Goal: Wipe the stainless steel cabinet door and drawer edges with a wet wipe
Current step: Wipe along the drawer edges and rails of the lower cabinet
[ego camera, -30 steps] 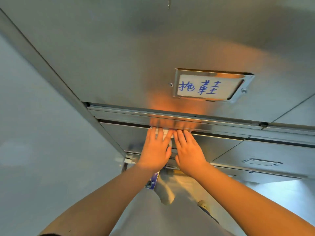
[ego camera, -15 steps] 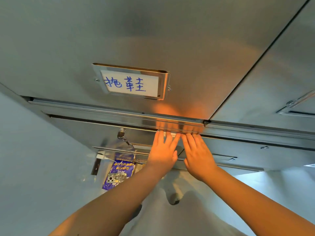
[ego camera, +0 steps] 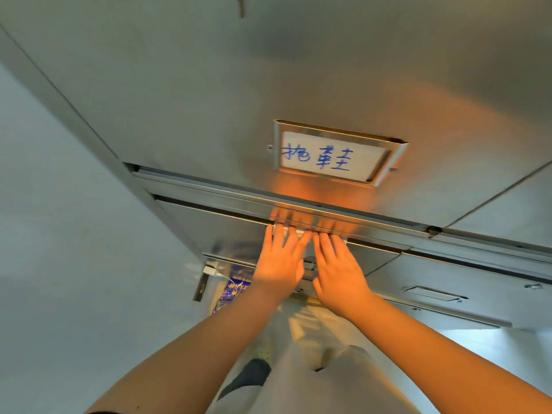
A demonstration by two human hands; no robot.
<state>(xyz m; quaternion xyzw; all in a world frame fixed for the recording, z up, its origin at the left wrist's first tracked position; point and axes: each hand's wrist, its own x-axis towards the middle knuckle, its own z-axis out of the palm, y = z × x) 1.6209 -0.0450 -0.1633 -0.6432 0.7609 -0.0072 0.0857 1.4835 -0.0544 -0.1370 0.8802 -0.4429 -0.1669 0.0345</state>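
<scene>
The wet wipe [ego camera: 294,230] lay mostly hidden along the drawer [ego camera: 215,231] top edge. The left hand [ego camera: 279,264] and right hand [ego camera: 337,271] pressed it side by side, fingers straight and flat. Above was the steel cabinet door [ego camera: 209,100] and its handwritten label holder [ego camera: 337,153].

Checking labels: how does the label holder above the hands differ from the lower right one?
The upper label holder holds a white card with blue handwriting; the lower label holder shows none. The upper is on the cabinet door, the lower on a drawer. Both are rectangular metal frames.
</scene>
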